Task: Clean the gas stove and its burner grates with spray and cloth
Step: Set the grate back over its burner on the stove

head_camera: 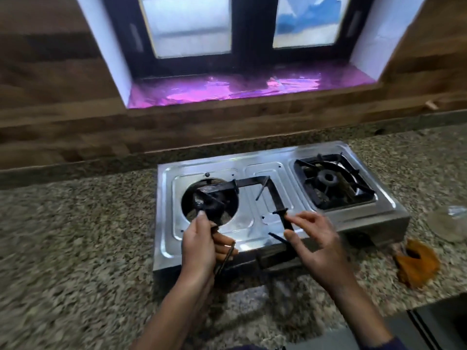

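Observation:
A steel two-burner gas stove (275,170) stands on a speckled granite counter. A black square burner grate (255,181) is lifted and tilted above the stove's left half. My left hand (202,246) grips its left side near the open left burner hole (227,200). My right hand (316,238) pinches the grate's right bar between thumb and fingers. The second grate (333,180) sits in place around the right burner. An orange-brown cloth (417,263) lies crumpled on the counter right of the stove. No spray bottle can be made out.
A clear, blurred container (447,223) stands at the right edge behind the cloth. A wood-look wall and a window with a purple-lit sill (227,90) rise behind the stove. Granite counter (75,248) spreads to the left. A dark edge (439,324) shows at the bottom right.

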